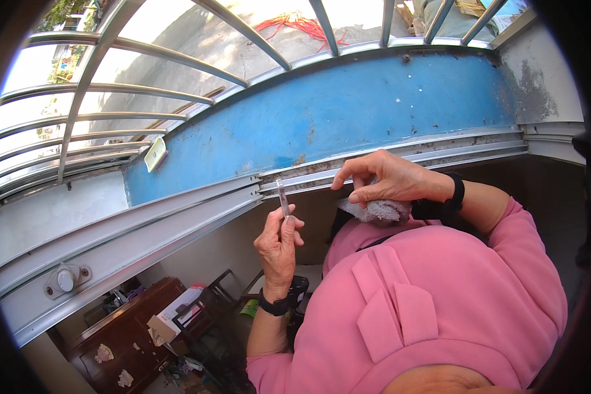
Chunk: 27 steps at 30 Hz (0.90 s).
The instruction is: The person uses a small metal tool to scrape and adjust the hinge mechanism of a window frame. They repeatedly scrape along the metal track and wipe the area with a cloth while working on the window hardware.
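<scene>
My left hand (279, 249) pinches a slim, flat, greyish stick (282, 197) between thumb and fingers. The stick points up at the window track (348, 174), near the end of the sliding frame (131, 226); whether its tip touches cannot be told. My right hand (391, 177) hovers over the track further right, its index finger and thumb curled. A grey fluffy cloth (377, 210) hangs below that palm, seemingly held by the lower fingers, which are partly hidden. Dark grime lies in the track's grooves.
Beyond the track is a blue sill (335, 121) with small debris. Metal bars (171, 59) enclose it, and a pale green-white dish (155, 154) leans at its left. A round latch (64, 279) sits on the frame. Below left stands a dark wooden table (121, 328) with clutter.
</scene>
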Motion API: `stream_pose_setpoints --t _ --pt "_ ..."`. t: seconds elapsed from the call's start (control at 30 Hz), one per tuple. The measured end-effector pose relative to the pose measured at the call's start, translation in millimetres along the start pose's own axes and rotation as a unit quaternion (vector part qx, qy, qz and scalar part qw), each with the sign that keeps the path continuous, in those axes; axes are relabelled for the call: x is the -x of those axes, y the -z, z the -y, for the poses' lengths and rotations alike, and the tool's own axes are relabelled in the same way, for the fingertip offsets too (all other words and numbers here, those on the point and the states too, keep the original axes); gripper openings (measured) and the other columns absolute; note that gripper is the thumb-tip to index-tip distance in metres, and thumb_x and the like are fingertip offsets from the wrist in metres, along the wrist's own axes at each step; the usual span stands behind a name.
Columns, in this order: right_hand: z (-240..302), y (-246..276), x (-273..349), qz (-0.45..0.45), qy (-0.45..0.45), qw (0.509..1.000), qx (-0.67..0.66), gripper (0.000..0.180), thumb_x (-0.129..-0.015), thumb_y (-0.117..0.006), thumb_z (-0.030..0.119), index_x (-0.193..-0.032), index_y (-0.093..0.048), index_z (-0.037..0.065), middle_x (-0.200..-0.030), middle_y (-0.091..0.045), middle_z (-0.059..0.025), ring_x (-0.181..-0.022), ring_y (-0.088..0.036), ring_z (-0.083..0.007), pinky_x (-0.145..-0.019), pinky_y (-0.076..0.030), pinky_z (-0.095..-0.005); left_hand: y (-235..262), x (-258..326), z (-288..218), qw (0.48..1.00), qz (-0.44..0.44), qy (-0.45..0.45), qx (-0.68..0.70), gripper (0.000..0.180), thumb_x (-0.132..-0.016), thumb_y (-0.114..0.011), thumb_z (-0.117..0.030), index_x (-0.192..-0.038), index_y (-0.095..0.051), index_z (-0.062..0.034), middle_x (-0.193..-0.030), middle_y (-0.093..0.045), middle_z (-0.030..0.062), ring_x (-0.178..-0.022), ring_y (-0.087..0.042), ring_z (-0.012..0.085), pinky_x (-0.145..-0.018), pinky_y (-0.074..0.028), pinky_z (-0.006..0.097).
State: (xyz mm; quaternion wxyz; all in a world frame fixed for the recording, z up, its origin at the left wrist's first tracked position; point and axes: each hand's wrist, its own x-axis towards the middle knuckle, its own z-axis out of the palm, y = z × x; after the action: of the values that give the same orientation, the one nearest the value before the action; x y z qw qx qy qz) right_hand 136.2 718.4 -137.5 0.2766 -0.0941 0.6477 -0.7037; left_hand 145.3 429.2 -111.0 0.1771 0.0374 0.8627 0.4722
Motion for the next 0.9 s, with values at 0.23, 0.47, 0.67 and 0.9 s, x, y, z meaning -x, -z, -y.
stream_pose_setpoints --t 0.23,0.47,0.67,0.9 --pt "-5 99 114 0.005 -0.001 0.999 -0.046 0.022 -0.097 -0.07 0.011 -0.117 -0.069 0.002 -0.083 -0.07 -0.0039 -0.07 -0.066 -0.0085 -0.068 -0.052 -0.0249 -24 13 -53 0.879 -0.097 -0.02 -0.466 0.016 -0.098 -0.063 -0.008 -0.114 -0.06 -0.0033 -0.097 -0.069 0.0246 -0.089 -0.067 0.0468 -0.073 -0.052 0.053" --pt "-31 150 160 0.027 0.019 0.994 -0.106 0.02 -0.098 -0.067 0.008 -0.116 -0.069 0.001 -0.089 -0.069 -0.0049 -0.07 -0.066 -0.0092 -0.066 -0.053 -0.0249 -77 -28 -81 0.873 -0.07 -0.002 -0.483 0.012 -0.097 -0.063 -0.01 -0.107 -0.064 -0.0034 -0.084 -0.069 0.0257 -0.082 -0.067 0.0484 -0.07 -0.052 0.055" --pt "-40 170 174 0.043 0.042 0.994 -0.087 0.02 -0.098 -0.067 0.009 -0.117 -0.069 0.001 -0.088 -0.07 -0.0053 -0.07 -0.066 -0.0089 -0.067 -0.053 -0.0244 -95 -53 -62 0.831 -0.054 0.031 -0.553 0.017 -0.096 -0.066 -0.014 -0.109 -0.07 -0.0037 -0.084 -0.071 0.0248 -0.085 -0.07 0.0471 -0.076 -0.056 0.054" --pt "-42 180 182 0.044 0.037 0.996 -0.071 0.021 -0.098 -0.065 0.009 -0.117 -0.069 0.002 -0.08 -0.07 -0.0032 -0.069 -0.066 -0.0086 -0.067 -0.053 -0.0246 -97 -67 -63 0.835 -0.029 0.057 -0.546 0.016 -0.095 -0.065 -0.015 -0.099 -0.074 -0.0024 -0.09 -0.072 0.0288 -0.091 -0.07 0.0482 -0.08 -0.057 0.054"
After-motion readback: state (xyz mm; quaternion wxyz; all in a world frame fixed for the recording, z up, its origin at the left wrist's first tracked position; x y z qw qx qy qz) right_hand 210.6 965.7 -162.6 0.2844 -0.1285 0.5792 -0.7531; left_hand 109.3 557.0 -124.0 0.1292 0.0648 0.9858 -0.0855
